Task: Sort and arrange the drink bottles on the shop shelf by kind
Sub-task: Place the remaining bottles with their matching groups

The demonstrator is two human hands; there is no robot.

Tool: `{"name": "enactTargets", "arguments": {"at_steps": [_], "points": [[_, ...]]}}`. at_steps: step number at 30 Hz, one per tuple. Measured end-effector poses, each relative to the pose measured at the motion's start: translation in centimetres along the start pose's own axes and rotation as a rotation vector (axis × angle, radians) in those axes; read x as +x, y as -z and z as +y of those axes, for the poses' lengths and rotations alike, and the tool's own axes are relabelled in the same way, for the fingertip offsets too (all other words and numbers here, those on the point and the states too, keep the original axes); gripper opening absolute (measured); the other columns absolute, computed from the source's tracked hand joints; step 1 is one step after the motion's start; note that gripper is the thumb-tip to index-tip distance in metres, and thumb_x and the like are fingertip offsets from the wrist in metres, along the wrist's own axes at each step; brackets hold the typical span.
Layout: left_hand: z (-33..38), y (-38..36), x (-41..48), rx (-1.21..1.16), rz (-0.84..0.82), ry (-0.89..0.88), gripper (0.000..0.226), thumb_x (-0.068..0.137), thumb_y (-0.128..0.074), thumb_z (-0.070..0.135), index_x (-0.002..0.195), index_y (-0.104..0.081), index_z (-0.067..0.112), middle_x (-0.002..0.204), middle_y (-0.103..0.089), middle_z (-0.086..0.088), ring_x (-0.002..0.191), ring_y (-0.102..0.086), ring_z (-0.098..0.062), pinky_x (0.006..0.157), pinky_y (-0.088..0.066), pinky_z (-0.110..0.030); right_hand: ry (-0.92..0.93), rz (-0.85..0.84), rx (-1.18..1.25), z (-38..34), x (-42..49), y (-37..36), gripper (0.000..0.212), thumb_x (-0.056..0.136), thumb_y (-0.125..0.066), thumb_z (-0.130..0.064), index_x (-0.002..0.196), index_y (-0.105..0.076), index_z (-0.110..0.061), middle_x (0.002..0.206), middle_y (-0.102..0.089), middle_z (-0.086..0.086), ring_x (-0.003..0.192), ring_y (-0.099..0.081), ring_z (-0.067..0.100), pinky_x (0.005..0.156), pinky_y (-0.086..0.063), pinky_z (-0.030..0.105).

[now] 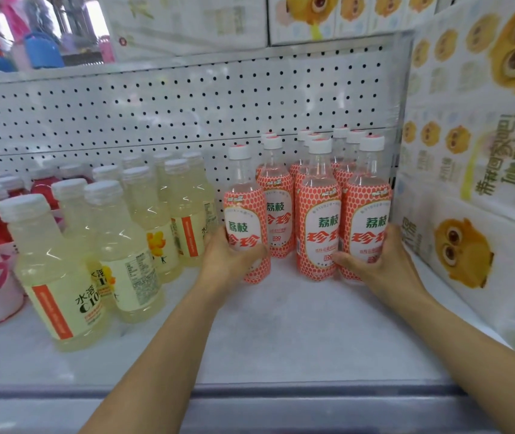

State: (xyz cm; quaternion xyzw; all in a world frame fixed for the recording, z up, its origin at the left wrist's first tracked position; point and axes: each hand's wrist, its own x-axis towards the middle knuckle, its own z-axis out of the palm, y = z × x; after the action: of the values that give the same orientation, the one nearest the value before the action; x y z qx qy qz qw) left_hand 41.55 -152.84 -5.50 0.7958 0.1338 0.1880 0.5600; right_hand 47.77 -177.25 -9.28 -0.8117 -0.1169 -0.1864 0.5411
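Frame centre: loose bottle (243,211) is gripped low by left hand (232,256), upright, with a gap to its right before the lychee block (317,214). The right front bottle (367,211) of that block is held by right hand (375,261). A rightward slide is likely needed.

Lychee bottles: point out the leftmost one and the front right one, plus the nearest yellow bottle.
Leftmost lychee bottle (242,226), head view, white label oval.
Front right lychee bottle (372,221), head view, white label oval.
Nearest yellow bottle (47,261), head view, clear body above label.
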Motion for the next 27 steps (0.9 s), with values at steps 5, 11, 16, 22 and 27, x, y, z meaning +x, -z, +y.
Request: {"name": "enactTargets", "arguments": {"at_steps": [5, 11, 16, 22, 27], "points": [[0.2, -2.6, -0.9, -0.041, -0.155, -0.068, 0.062, 0.080, -0.081, 0.024, 0.131, -0.045, 0.022, 0.123, -0.065, 0.004, 0.109, -0.064, -0.015, 0.084, -0.055, -0.032, -0.018, -0.008, -0.005, 0.3, 0.3, 0.1, 0.081, 0.058, -0.089, -0.050, 0.117, -0.035, -0.034, 0.097, -0.052, -0.028, 0.086, -0.055, -0.008, 0.075, -0.049, 0.030], [-1.3, -4.2, -1.5, -0.015, -0.129, -0.214, 0.082, 0.084, -0.079, 0.026, 0.143, -0.022, 0.028, 0.139, -0.052, 0.004, 0.125, -0.055, -0.015, 0.104, -0.050, -0.045, -0.016, -0.004, 0.015, 0.3, 0.3, -0.1, 0.080, 0.058, -0.090, -0.048, 0.115, -0.036, -0.034, 0.097, -0.053, -0.028, 0.084, -0.055, -0.010, 0.062, -0.043, 0.015], [-1.9, -4.3, -1.2, 0.003, -0.111, -0.260, 0.082, 0.083, -0.080, 0.024, 0.142, -0.023, 0.028, 0.138, -0.052, 0.004, 0.124, -0.055, -0.014, 0.104, -0.050, -0.045, -0.017, -0.006, 0.032, 0.5, 0.3, -0.1, 0.075, 0.060, -0.090, -0.047, 0.113, -0.037, -0.037, 0.098, -0.056, -0.027, 0.082, -0.058, -0.015, 0.064, -0.045, 0.013], [-2.0, -4.5, -0.7, 0.029, -0.093, -0.270, 0.084, 0.083, -0.080, 0.028, 0.145, -0.023, 0.024, 0.140, -0.050, 0.003, 0.125, -0.054, -0.016, 0.104, -0.050, -0.046, -0.026, -0.015, 0.051, 0.3, 0.2, 0.0, 0.075, 0.061, -0.090, -0.045, 0.115, -0.039, -0.037, 0.102, -0.058, -0.026, 0.089, -0.059, -0.010, 0.067, -0.048, 0.017], [-1.8, -4.4, -0.9, 0.041, -0.095, -0.251, 0.086, 0.082, -0.080, 0.029, 0.147, -0.023, 0.022, 0.142, -0.048, -0.001, 0.127, -0.053, -0.019, 0.105, -0.049, -0.047, -0.039, -0.020, 0.049, 0.0, 0.0, 0.1, 0.076, 0.062, -0.090, -0.042, 0.117, -0.038, -0.034, 0.106, -0.058, -0.022, 0.096, -0.061, -0.001, 0.079, -0.055, 0.033]]}}
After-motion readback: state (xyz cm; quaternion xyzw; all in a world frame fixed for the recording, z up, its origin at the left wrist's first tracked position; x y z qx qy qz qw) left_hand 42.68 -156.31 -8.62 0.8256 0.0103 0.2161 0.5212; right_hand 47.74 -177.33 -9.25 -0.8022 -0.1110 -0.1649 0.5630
